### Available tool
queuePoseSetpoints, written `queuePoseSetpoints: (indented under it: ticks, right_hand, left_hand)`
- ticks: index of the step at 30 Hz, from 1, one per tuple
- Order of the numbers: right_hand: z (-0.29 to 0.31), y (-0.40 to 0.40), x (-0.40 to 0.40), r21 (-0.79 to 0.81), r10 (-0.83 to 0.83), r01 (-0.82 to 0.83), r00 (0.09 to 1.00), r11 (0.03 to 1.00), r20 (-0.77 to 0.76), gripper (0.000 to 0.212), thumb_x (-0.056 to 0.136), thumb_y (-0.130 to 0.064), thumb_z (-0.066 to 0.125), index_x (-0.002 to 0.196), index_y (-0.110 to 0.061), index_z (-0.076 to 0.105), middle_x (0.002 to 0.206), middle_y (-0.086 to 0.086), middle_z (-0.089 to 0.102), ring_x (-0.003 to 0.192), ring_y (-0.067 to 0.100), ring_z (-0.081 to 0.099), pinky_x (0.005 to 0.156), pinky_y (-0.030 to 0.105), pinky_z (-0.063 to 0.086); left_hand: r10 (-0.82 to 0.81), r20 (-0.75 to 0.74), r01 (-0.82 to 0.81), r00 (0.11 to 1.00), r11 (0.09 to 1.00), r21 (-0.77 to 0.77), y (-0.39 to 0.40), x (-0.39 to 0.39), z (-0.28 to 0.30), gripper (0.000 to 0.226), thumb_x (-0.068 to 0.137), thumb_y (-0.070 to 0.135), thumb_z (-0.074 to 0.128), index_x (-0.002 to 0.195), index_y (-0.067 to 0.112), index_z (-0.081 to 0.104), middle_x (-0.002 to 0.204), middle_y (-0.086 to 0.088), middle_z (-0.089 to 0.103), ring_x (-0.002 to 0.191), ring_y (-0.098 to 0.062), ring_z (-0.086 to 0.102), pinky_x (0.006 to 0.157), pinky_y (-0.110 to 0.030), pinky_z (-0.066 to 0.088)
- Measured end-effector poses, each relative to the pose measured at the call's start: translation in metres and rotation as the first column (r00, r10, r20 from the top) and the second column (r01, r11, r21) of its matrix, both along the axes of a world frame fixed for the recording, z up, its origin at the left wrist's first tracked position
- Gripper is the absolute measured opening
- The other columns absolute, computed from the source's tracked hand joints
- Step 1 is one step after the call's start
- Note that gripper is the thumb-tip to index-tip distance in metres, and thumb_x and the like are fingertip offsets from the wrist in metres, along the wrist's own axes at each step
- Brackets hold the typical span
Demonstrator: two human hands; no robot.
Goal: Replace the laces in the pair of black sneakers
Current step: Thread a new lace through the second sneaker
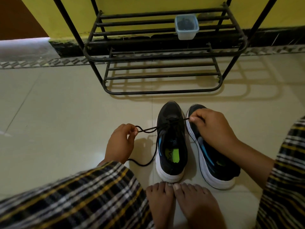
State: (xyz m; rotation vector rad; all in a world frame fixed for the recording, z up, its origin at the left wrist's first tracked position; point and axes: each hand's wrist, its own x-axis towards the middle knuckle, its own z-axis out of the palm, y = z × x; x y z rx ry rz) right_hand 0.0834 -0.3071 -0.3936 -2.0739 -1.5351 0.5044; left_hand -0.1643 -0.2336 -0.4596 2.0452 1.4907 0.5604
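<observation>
Two black sneakers with white soles stand side by side on the floor, toes pointing away from me. The left sneaker (171, 142) has a black lace (148, 129) threaded near its toe. My left hand (120, 142) pinches a loop of that lace, drawn out to the shoe's left. My right hand (212, 128) pinches the lace's other end just right of the toe, and its wrist lies across the right sneaker (212, 164). A loose stretch of lace trails on the floor to the left of the left sneaker.
A black metal shoe rack (163, 53) stands against the yellow wall just beyond the sneakers. A small clear plastic box (186, 27) with dark contents sits on its upper shelf. My bare feet (178, 205) touch the left sneaker's heel, and my checked-cloth knees flank both sides.
</observation>
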Motion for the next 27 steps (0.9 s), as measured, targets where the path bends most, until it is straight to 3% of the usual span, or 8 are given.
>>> queuePoseSetpoints:
  ticks: [3, 7, 12, 16, 18, 21, 24, 27]
  right_hand:
    - [-0.003, -0.001, -0.004, -0.007, 0.044, -0.044, 0.998, 0.999, 0.035, 0.020, 0.094, -0.012, 0.049, 0.095, -0.011, 0.069, 0.092, 0.004, 0.065, 0.086, 0.021, 0.058, 0.072, 0.030, 0.041]
    - [-0.002, -0.002, -0.013, -0.006, 0.083, -0.083, 0.997, 0.997, 0.011, 0.015, 0.092, -0.019, 0.056, 0.090, -0.014, 0.070, 0.090, 0.001, 0.066, 0.084, 0.018, 0.060, 0.077, 0.033, 0.048]
    - [-0.002, -0.003, -0.031, 0.012, 0.149, -0.149, 0.985, 0.989, -0.087, 0.012, 0.087, -0.028, 0.063, 0.081, -0.019, 0.068, 0.079, -0.006, 0.066, 0.073, 0.009, 0.059, 0.068, 0.027, 0.048]
    - [0.000, -0.004, -0.035, 0.029, 0.205, -0.203, 0.967, 0.979, -0.148, 0.014, 0.087, -0.029, 0.063, 0.080, -0.018, 0.067, 0.076, -0.006, 0.063, 0.072, 0.009, 0.059, 0.069, 0.032, 0.051]
    - [0.001, -0.004, -0.034, -0.052, 0.246, -0.245, 0.969, 0.968, 0.019, 0.019, 0.090, -0.036, 0.058, 0.081, -0.019, 0.059, 0.082, -0.005, 0.060, 0.075, 0.014, 0.058, 0.069, 0.033, 0.048]
    - [0.000, -0.001, -0.032, -0.280, 0.313, -0.211, 0.863, 0.937, 0.398, 0.029, 0.093, -0.046, 0.048, 0.098, -0.018, 0.050, 0.103, 0.003, 0.057, 0.090, 0.025, 0.059, 0.069, 0.032, 0.043]
    - [-0.002, 0.004, -0.033, -0.484, 0.360, -0.120, 0.822, 0.867, 0.441, 0.049, 0.094, -0.055, 0.041, 0.108, -0.010, 0.055, 0.109, 0.010, 0.056, 0.093, 0.027, 0.060, 0.066, 0.031, 0.040]
    - [-0.005, 0.006, -0.036, -0.540, 0.433, -0.173, 0.807, 0.824, 0.402, 0.045, 0.095, -0.052, 0.041, 0.101, -0.011, 0.060, 0.103, 0.009, 0.058, 0.088, 0.026, 0.060, 0.065, 0.030, 0.041]
  left_hand:
    - [0.005, 0.011, -0.006, 1.000, 0.998, 0.062, -0.002, 0.001, 0.002, 0.013, 0.090, 0.008, 0.056, 0.093, 0.020, 0.059, 0.104, 0.003, 0.056, 0.097, -0.017, 0.056, 0.078, -0.028, 0.045]
    - [-0.053, 0.058, 0.040, 0.997, 0.980, 0.192, -0.005, 0.012, 0.018, 0.025, 0.088, 0.011, 0.061, 0.113, 0.017, 0.059, 0.117, 0.003, 0.054, 0.108, -0.012, 0.051, 0.089, -0.024, 0.040]
    - [-0.242, 0.264, 0.279, 0.934, 0.954, -0.113, -0.026, 0.050, 0.049, 0.016, 0.090, 0.019, 0.061, 0.105, 0.024, 0.067, 0.099, 0.016, 0.065, 0.093, 0.006, 0.058, 0.077, -0.007, 0.046]
    - [-0.256, 0.251, 0.290, 0.934, 0.951, -0.109, -0.031, 0.056, 0.050, 0.014, 0.091, 0.012, 0.058, 0.098, 0.020, 0.068, 0.082, 0.017, 0.065, 0.081, 0.014, 0.058, 0.069, -0.001, 0.042]
    - [-0.198, 0.280, 0.247, 0.939, 0.957, -0.153, -0.029, 0.052, 0.047, 0.014, 0.092, 0.008, 0.056, 0.098, 0.013, 0.068, 0.077, 0.015, 0.066, 0.075, 0.012, 0.061, 0.067, -0.001, 0.042]
    - [-0.090, 0.318, 0.171, 0.944, 0.956, -0.239, -0.027, 0.048, 0.044, 0.012, 0.093, 0.005, 0.054, 0.097, 0.009, 0.065, 0.077, 0.006, 0.071, 0.071, 0.002, 0.065, 0.065, -0.005, 0.045]
    - [-0.040, 0.314, 0.127, 0.948, 0.957, -0.262, -0.027, 0.044, 0.042, 0.012, 0.092, 0.007, 0.057, 0.089, 0.015, 0.065, 0.079, 0.005, 0.071, 0.072, 0.000, 0.066, 0.067, -0.006, 0.046]
    - [-0.055, 0.254, 0.113, 0.966, 0.969, -0.220, -0.027, 0.041, 0.041, 0.009, 0.089, 0.013, 0.062, 0.086, 0.017, 0.069, 0.081, 0.010, 0.069, 0.076, 0.000, 0.061, 0.066, -0.004, 0.042]
